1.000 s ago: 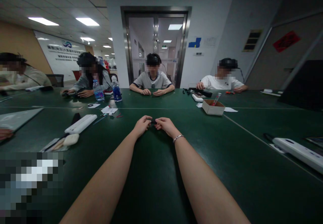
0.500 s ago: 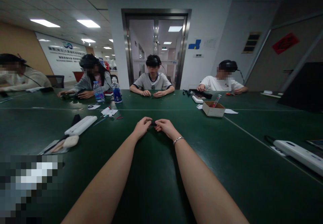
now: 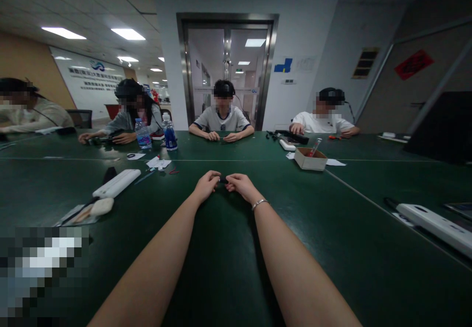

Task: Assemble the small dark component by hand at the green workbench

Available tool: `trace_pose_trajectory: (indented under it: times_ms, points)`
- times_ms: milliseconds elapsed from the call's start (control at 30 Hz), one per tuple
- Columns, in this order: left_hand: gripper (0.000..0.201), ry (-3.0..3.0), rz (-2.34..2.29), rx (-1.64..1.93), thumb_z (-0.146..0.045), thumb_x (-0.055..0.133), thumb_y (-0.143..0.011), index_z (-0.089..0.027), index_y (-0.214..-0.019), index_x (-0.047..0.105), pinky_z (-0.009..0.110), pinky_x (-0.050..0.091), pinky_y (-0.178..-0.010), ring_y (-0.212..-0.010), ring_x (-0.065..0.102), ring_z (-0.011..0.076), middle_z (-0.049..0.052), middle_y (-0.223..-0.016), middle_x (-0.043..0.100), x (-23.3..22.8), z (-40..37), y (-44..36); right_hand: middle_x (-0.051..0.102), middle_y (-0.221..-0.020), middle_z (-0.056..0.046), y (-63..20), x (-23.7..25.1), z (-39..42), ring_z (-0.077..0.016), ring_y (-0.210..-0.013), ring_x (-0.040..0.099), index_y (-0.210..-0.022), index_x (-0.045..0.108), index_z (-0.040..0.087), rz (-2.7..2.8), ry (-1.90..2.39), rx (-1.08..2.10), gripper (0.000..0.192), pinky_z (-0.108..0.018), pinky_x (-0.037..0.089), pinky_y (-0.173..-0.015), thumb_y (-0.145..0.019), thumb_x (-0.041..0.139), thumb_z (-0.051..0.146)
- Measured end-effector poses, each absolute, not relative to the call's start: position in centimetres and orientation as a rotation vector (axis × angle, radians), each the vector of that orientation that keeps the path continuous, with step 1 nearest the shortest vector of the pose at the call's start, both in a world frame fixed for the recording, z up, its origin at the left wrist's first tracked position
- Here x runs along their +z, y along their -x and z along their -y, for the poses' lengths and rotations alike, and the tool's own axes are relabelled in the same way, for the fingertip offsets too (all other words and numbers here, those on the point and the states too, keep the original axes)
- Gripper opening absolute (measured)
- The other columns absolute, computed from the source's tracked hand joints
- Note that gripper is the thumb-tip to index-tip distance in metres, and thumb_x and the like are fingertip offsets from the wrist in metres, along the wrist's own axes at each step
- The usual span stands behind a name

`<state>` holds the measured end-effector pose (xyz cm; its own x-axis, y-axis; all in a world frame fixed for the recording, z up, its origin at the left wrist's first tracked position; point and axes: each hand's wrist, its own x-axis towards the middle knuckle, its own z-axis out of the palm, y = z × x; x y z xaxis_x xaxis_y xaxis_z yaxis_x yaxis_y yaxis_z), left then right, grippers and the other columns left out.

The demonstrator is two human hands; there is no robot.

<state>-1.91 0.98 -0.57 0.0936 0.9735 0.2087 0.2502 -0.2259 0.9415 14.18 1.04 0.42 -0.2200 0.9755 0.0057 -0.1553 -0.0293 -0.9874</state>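
Green laminate covers the long conference table (image 3: pixel 228 268) where your two bare forearms stretch forward and meet at the middle. Your left hand (image 3: pixel 207 185) and your right hand (image 3: pixel 239 184) close from either side on a small black object (image 3: pixel 222 180), pinched between the fingertips just above the tabletop; it is too small to say what it is. A thin silver bracelet (image 3: pixel 260 202) circles your right wrist.

To your left lies a long white power strip (image 3: pixel 116 183), and nearer to you a pale oval pouch (image 3: pixel 102 206) rests on a flat sheet. Farther back on that side, scraps of white paper (image 3: pixel 158 162) lie near two clear plastic water bottles with blue labels (image 3: pixel 169 135). To your right an open brown cardboard box (image 3: pixel 310 159) stands on the table with a slim tube leaning out of it, and a second white power strip (image 3: pixel 435 226) lies at the right edge, well apart from your hands.

Across the table a person in a grey-and-white shirt (image 3: pixel 222 118) sits before the steel-framed glass doors, both hands together on the table. Another person in a white shirt (image 3: pixel 322 119) sits to the right, and two more sit along the left side.
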Motion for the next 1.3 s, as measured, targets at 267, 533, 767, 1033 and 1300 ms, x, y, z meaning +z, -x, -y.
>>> trace_pose_trajectory:
  times_ms: [267, 533, 767, 1033, 1300]
  points:
    - [0.026, -1.627, -1.252, 1.157, -0.03, 0.05, -0.08, -0.019, -0.101, 0.059, 0.017, 0.036, -0.044, -0.055, 0.049, 0.0089, 0.0, -0.07, 0.053, -0.35, -0.61, 1.78, 0.061, -0.055, -0.005, -14.23, 0.26, -1.2, -0.0093, -0.046, 0.056, -0.076, 0.061, 0.008, 1.266, 0.987, 1.432, 0.007, -0.016, 0.046, -0.043, -0.08, 0.064, 0.013]
    - [0.028, -1.607, -1.238, 1.166, -0.035, 0.043, -0.084, -0.017, -0.1, 0.058, 0.017, 0.035, -0.042, -0.049, 0.045, 0.0077, -0.002, -0.063, 0.05, -0.59, -0.72, 1.83, 0.061, -0.056, -0.005, -14.26, 0.35, -1.04, -0.0085, -0.046, 0.056, -0.078, 0.06, 0.007, 1.25, 0.972, 1.454, 0.006, -0.016, 0.046, -0.043, -0.083, 0.059, 0.01]
    - [0.03, -1.566, -1.203, 1.164, -0.036, 0.041, -0.085, -0.016, -0.1, 0.057, 0.017, 0.034, -0.041, -0.048, 0.045, 0.0073, -0.002, -0.064, 0.051, -0.36, -0.76, 1.78, 0.061, -0.056, -0.005, -14.32, 0.4, -0.99, -0.0085, -0.046, 0.057, -0.078, 0.06, 0.007, 1.23, 0.947, 1.473, 0.006, -0.015, 0.046, -0.042, -0.081, 0.063, 0.012]
    - [0.026, -1.552, -1.245, 1.153, -0.022, 0.046, -0.08, -0.016, -0.102, 0.057, 0.016, 0.034, -0.043, -0.049, 0.045, 0.0068, -0.002, -0.066, 0.051, -0.26, -0.73, 1.62, 0.061, -0.056, -0.005, -14.26, 0.2, -1.22, -0.0087, -0.046, 0.057, -0.078, 0.06, 0.007, 1.225, 0.957, 1.472, 0.005, -0.016, 0.047, -0.043, -0.081, 0.061, 0.01]
    - [0.027, -1.589, -1.172, 1.148, -0.026, 0.04, -0.083, -0.014, -0.101, 0.057, 0.018, 0.03, -0.043, -0.043, 0.039, 0.0073, -0.005, -0.053, 0.046, 0.23, -0.27, 1.79, 0.06, -0.057, -0.002, -14.42, 0.8, -0.62, -0.0077, -0.047, 0.058, -0.085, 0.059, 0.009, 1.253, 0.93, 1.499, 0.007, -0.014, 0.049, -0.046, -0.08, 0.059, 0.005]
